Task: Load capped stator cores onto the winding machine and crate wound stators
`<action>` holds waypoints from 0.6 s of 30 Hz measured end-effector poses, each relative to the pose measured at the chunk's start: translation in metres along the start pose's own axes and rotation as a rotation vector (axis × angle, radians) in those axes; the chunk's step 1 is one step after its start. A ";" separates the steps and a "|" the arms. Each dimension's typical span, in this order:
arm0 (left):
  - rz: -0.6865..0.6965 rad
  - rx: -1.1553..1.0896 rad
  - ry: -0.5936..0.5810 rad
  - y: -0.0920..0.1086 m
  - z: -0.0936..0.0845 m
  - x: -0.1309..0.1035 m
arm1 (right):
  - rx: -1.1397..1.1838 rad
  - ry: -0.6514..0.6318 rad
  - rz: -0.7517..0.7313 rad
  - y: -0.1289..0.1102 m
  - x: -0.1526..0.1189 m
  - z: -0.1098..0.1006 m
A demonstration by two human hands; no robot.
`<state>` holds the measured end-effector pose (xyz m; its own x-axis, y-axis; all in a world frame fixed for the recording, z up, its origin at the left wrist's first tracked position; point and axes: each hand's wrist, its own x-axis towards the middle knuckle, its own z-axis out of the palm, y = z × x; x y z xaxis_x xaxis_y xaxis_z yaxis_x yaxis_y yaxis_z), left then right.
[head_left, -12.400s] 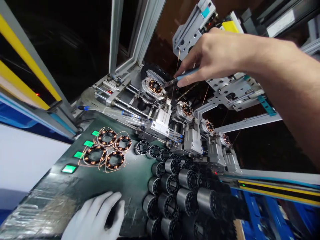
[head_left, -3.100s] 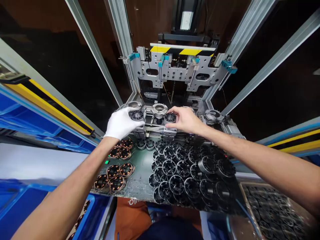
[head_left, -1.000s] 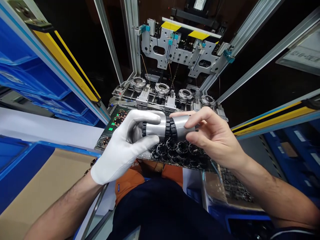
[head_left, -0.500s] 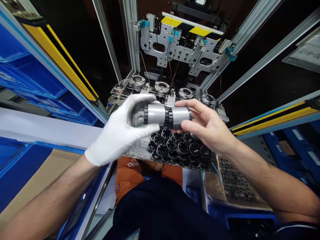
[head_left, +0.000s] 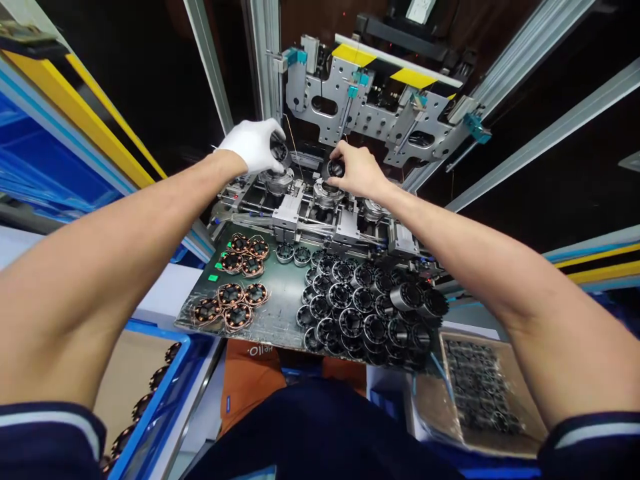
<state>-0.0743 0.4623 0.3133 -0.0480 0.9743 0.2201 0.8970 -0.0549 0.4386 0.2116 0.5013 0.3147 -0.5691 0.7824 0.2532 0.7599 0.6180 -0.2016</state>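
Observation:
My left hand (head_left: pixel 253 143), in a white glove, grips a dark ring-shaped stator core (head_left: pixel 279 153) by its sides. The core is tilted just above the leftmost round metal fixture (head_left: pixel 279 183); whether they touch I cannot tell. My bare right hand (head_left: pixel 361 171) pinches another stator core (head_left: pixel 335 168) between thumb and fingers. This one is at the top of the second fixture (head_left: pixel 327 195), partly covered by my fingers. A third fixture (head_left: pixel 373 211) shows beneath my right forearm.
Bare stator cores (head_left: pixel 351 320) stand stacked on the bench's right side. Copper-wound stators (head_left: pixel 237 316) lie on its left. Behind the fixtures hangs a metal plate with yellow-black stripes (head_left: pixel 355 55). A blue bin (head_left: pixel 183 347) is at lower left, a carton of cores (head_left: pixel 445 387) at lower right.
Both hands have moved forward from above the bench to the fixtures. The two cores, held end to end between my hands before, are now apart, one in each hand.

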 end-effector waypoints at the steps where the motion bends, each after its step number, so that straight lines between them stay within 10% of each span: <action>1: -0.006 -0.002 -0.023 -0.009 0.005 0.007 | -0.011 -0.012 0.011 0.004 0.005 0.008; 18: 0.016 0.316 -0.298 -0.028 -0.003 0.048 | -0.009 -0.200 -0.098 0.049 0.060 0.025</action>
<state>-0.1029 0.5101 0.3145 0.0539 0.9969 -0.0570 0.9893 -0.0456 0.1383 0.2070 0.5801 0.2963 -0.6903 0.7193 0.0785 0.7005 0.6915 -0.1767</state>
